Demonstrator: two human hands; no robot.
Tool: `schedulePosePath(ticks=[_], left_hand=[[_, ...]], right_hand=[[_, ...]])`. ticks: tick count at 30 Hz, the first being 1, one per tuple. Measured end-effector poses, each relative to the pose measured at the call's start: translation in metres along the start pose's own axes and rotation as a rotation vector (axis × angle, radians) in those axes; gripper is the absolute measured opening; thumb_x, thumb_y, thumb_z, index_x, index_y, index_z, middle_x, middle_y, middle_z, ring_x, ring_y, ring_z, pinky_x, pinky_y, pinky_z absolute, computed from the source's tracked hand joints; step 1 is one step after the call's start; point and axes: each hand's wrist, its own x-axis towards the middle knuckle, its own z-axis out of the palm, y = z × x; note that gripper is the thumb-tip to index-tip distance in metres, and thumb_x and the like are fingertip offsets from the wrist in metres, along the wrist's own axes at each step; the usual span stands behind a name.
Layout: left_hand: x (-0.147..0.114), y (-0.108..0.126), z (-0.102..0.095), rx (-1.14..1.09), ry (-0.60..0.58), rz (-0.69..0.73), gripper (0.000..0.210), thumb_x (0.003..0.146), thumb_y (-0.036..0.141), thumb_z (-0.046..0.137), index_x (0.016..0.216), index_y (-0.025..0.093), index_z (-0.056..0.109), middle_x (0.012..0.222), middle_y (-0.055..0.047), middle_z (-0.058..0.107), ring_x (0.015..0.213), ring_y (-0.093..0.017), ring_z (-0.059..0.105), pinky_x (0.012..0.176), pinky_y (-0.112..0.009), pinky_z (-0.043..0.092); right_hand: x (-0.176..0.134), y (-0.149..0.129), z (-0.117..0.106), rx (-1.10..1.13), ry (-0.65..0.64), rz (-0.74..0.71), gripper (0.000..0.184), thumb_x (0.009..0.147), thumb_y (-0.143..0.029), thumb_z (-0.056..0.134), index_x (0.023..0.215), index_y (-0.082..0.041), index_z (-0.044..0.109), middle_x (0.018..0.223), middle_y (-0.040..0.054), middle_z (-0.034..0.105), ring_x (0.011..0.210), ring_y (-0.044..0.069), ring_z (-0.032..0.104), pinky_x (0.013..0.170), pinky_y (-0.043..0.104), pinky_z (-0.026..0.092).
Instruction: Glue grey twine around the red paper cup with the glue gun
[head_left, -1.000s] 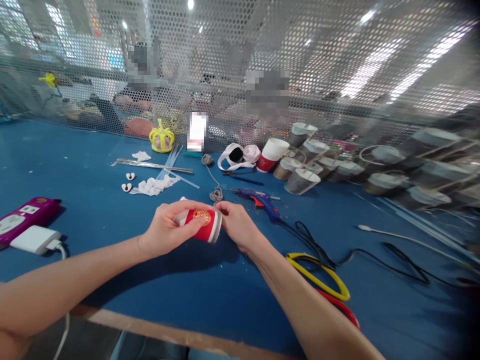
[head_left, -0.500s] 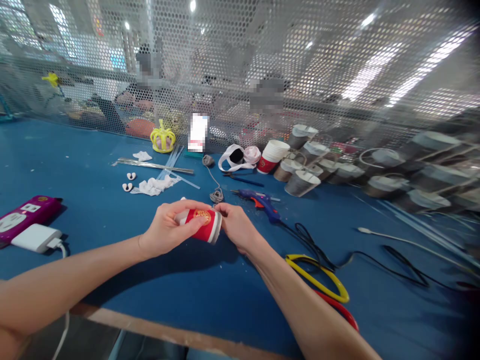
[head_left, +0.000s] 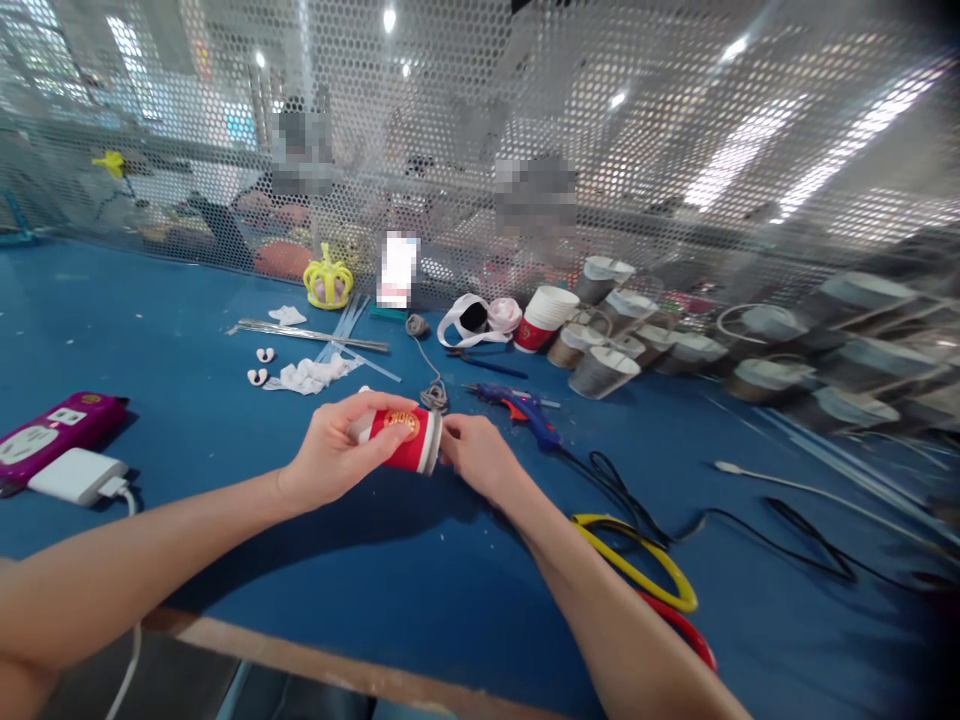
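A red and white paper cup (head_left: 409, 440) lies tilted on its side in my left hand (head_left: 334, 450), whose fingers and thumb wrap round it above the table. A grey band shows near the cup's right end. Close by that end, my right hand (head_left: 476, 455) has its fingers pinched together; whatever they hold is hidden. Just behind the cup lies a loose tangle of grey yarn (head_left: 433, 396), and a strand leads back from it to a small ball of grey yarn (head_left: 417, 325). To the right of the tangle rests a blue glue gun (head_left: 529, 412).
Scissors with yellow and red handles (head_left: 660, 570) lie beside my right forearm. A purple power strip (head_left: 56, 435) with a white charger is at left. Stacked paper cups (head_left: 547, 315) and several grey-wrapped cups (head_left: 604, 370) stand at back right, before a perforated metal screen (head_left: 450, 130).
The cup has turned slightly and its right end sits a little higher. My right hand has shifted slightly beside that end, its fingers still pinched. My left hand keeps its hold.
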Motion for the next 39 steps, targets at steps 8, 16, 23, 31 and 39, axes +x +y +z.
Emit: schedulePosePath(ticks=[8,16,23,31,39], left_hand=[[0.002,-0.004,-0.004,0.225,0.000,0.210,0.020,0.079,0.024,0.057,0.097,0.017,0.063,0.088,-0.006,0.070,0.074,-0.013,0.064,0.071,-0.022,0.052],[0.000,-0.009,-0.004,0.293,-0.185,0.459,0.038,0.075,0.019,0.062,0.112,0.017,0.055,0.098,-0.010,0.070,0.083,-0.017,0.067,0.076,-0.025,0.052],[0.005,-0.008,-0.001,-0.244,-0.162,-0.088,0.051,0.076,0.030,0.061,0.123,0.018,0.044,0.098,-0.009,0.065,0.080,-0.016,0.064,0.070,-0.025,0.053],[0.013,-0.007,0.002,-0.576,-0.138,-0.527,0.023,0.066,0.027,0.071,0.084,0.013,0.067,0.076,-0.004,0.068,0.059,-0.009,0.061,0.057,-0.019,0.051],[0.008,-0.005,0.001,-0.475,-0.337,-0.471,0.010,0.070,0.020,0.067,0.078,0.015,0.070,0.073,-0.001,0.066,0.060,-0.007,0.056,0.058,-0.016,0.046]], right_hand=[[-0.019,-0.030,-0.026,0.150,-0.155,-0.025,0.038,0.076,-0.052,0.048,0.067,-0.017,0.059,0.064,0.0021,0.057,0.054,0.011,0.049,0.047,0.023,0.037],[-0.024,-0.024,-0.015,0.450,-0.154,0.092,0.033,0.066,-0.047,0.063,0.068,-0.015,0.055,0.059,-0.0025,0.052,0.051,0.007,0.041,0.050,0.022,0.032],[-0.037,-0.019,-0.015,0.145,-0.007,-0.132,0.023,0.075,-0.041,0.053,0.068,-0.019,0.050,0.061,-0.0020,0.051,0.056,0.011,0.043,0.054,0.025,0.035],[-0.035,-0.007,-0.014,-0.040,-0.039,-0.212,0.024,0.082,-0.037,0.045,0.067,-0.020,0.053,0.066,0.0006,0.058,0.062,0.014,0.052,0.060,0.026,0.040],[-0.018,0.002,-0.016,0.357,-0.158,0.105,0.040,0.085,-0.048,0.041,0.105,-0.016,0.057,0.090,0.0086,0.068,0.082,0.016,0.062,0.071,0.028,0.046]])
